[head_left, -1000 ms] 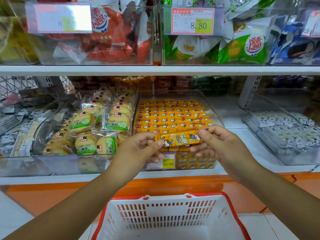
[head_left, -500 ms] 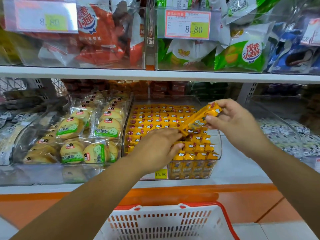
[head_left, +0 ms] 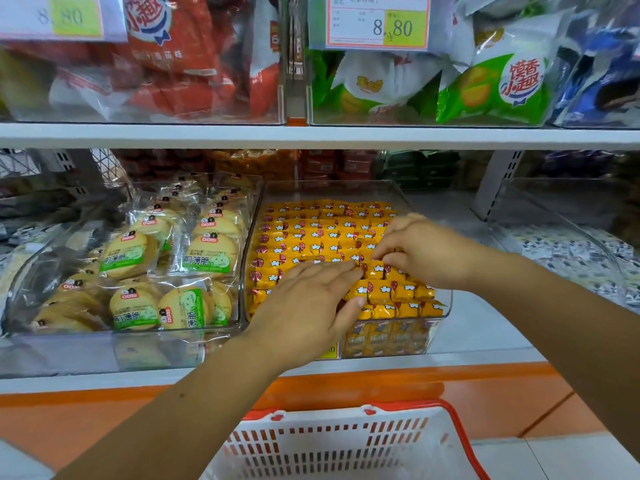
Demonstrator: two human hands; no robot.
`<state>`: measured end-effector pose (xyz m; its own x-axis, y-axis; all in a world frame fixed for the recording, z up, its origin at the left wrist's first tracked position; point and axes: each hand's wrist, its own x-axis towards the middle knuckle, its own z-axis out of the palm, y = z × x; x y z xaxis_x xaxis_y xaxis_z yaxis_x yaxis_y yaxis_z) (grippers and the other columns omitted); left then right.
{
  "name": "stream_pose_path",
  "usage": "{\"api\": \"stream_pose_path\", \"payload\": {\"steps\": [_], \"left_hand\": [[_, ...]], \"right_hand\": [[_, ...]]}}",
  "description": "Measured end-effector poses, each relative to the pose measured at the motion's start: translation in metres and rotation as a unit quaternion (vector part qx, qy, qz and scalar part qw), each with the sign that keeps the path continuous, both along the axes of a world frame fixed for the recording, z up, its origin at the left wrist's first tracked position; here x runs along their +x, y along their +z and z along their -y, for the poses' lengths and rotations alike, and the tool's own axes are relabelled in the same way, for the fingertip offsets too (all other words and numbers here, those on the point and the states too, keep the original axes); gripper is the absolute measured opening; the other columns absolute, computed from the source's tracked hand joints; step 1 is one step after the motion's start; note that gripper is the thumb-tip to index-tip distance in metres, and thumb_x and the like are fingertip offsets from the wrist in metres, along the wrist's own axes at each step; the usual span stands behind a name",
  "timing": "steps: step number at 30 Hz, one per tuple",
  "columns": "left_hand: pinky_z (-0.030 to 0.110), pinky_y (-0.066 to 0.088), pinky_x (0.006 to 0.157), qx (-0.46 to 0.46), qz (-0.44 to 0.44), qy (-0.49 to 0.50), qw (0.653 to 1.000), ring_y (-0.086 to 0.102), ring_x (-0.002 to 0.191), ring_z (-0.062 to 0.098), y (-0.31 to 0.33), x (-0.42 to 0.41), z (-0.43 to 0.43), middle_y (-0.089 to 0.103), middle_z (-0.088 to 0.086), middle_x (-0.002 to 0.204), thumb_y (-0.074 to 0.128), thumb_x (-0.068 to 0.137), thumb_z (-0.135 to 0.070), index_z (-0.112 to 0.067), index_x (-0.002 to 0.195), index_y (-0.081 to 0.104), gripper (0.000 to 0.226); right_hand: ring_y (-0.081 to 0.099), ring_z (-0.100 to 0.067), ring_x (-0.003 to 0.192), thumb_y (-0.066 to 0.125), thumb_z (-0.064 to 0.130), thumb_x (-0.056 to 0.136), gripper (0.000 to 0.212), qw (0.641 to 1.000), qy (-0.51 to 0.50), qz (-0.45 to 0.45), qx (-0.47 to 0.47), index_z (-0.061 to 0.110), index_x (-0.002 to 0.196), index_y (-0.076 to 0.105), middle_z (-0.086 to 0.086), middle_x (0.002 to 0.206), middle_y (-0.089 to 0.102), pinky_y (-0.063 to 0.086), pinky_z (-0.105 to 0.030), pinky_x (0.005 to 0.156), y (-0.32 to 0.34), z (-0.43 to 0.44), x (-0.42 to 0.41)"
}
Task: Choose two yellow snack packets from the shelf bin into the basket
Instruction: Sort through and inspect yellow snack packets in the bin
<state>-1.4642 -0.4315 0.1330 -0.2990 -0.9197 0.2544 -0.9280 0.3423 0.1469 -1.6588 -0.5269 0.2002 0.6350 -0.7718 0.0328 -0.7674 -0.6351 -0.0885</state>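
Observation:
A clear shelf bin (head_left: 332, 184) on the lower shelf is packed with rows of yellow snack packets (head_left: 311, 230). Both my hands are inside it. My left hand (head_left: 311, 299) lies flat on the front rows with its fingers straight. My right hand (head_left: 422, 251) is just behind and to the right, fingers curled down and pinching a yellow packet in the rows; the hand is blurred. Their fingertips almost meet. The white basket (head_left: 346, 445) with a red rim sits below the shelf at the bottom centre, and the part I see holds nothing.
A clear bin of round biscuit packs (head_left: 166, 271) stands left of the yellow one, and another clear bin (head_left: 561, 244) stands to the right. The upper shelf (head_left: 311, 136) overhangs, carrying red and green snack bags with price tags. An orange shelf base (head_left: 381, 386) runs above the basket.
My right hand carried the yellow packet it held up down into the bin's rows. My left hand stretched forward flat onto the packets. The view moved closer to the shelf.

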Motion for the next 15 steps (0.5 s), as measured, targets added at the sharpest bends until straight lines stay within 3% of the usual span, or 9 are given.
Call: {"api": "stream_pose_path", "payload": {"steps": [2, 5, 7, 10, 12, 15], "left_hand": [[0.028, 0.003, 0.119, -0.007, -0.015, -0.008, 1.000, 0.017, 0.148, 0.007, 0.001, -0.003, 0.002, 0.020, -0.016, 0.163, 0.025, 0.104, -0.052, -0.036, 0.156, 0.023, 0.055], [0.030, 0.002, 0.120, -0.001, -0.003, -0.029, 1.000, 0.013, 0.150, 0.008, 0.003, -0.011, 0.007, 0.015, -0.014, 0.165, 0.023, 0.104, -0.052, -0.033, 0.156, 0.022, 0.055], [0.032, 0.001, 0.120, 0.012, 0.016, -0.031, 0.999, 0.013, 0.150, 0.008, 0.003, -0.015, 0.010, 0.018, -0.012, 0.164, 0.019, 0.104, -0.053, -0.032, 0.155, 0.026, 0.057], [0.034, 0.004, 0.120, 0.024, 0.023, -0.026, 0.999, 0.016, 0.150, 0.009, 0.002, -0.017, 0.010, 0.027, -0.010, 0.162, 0.018, 0.104, -0.053, -0.030, 0.153, 0.032, 0.057], [0.035, 0.005, 0.120, 0.032, 0.025, -0.024, 0.999, 0.016, 0.150, 0.009, 0.005, -0.017, 0.011, 0.029, -0.010, 0.161, 0.018, 0.104, -0.053, -0.030, 0.153, 0.033, 0.056], [0.035, 0.004, 0.121, 0.052, -0.003, -0.018, 0.998, 0.015, 0.151, 0.009, 0.009, -0.019, 0.008, 0.028, -0.009, 0.162, 0.022, 0.104, -0.053, -0.031, 0.154, 0.028, 0.055]], "right_hand": [[0.039, -0.009, 0.110, 0.061, 0.037, 0.096, 0.024, 0.999, -0.013, -0.022, -0.033, 0.034, 0.119, 0.068, 0.012, 0.108, 0.056, 0.032, -0.031, 0.096, 0.003, 0.004, -0.009], [0.043, -0.011, 0.113, 0.062, 0.047, 0.093, 0.028, 0.992, -0.018, -0.102, -0.076, 0.037, 0.118, 0.066, 0.014, 0.108, 0.061, 0.030, -0.034, 0.099, -0.002, 0.003, -0.009], [0.047, -0.012, 0.110, 0.065, 0.046, 0.091, 0.020, 0.992, -0.022, -0.078, -0.099, 0.035, 0.108, 0.065, 0.014, 0.099, 0.060, 0.028, -0.033, 0.098, -0.008, 0.003, -0.006], [0.052, -0.012, 0.097, 0.067, 0.036, 0.091, 0.012, 0.996, -0.028, 0.014, -0.089, 0.029, 0.089, 0.058, 0.013, 0.089, 0.060, 0.031, -0.031, 0.095, -0.010, -0.004, -0.008], [0.058, -0.015, 0.086, 0.066, 0.027, 0.093, 0.013, 0.991, -0.045, 0.120, -0.044, 0.023, 0.085, 0.057, 0.010, 0.084, 0.062, 0.044, -0.035, 0.089, -0.007, -0.011, -0.012], [0.064, -0.015, 0.090, 0.066, 0.019, 0.093, 0.010, 0.949, -0.061, 0.310, -0.014, 0.026, 0.087, 0.063, 0.010, 0.095, 0.068, 0.055, -0.042, 0.081, 0.000, -0.025, -0.022]]}}
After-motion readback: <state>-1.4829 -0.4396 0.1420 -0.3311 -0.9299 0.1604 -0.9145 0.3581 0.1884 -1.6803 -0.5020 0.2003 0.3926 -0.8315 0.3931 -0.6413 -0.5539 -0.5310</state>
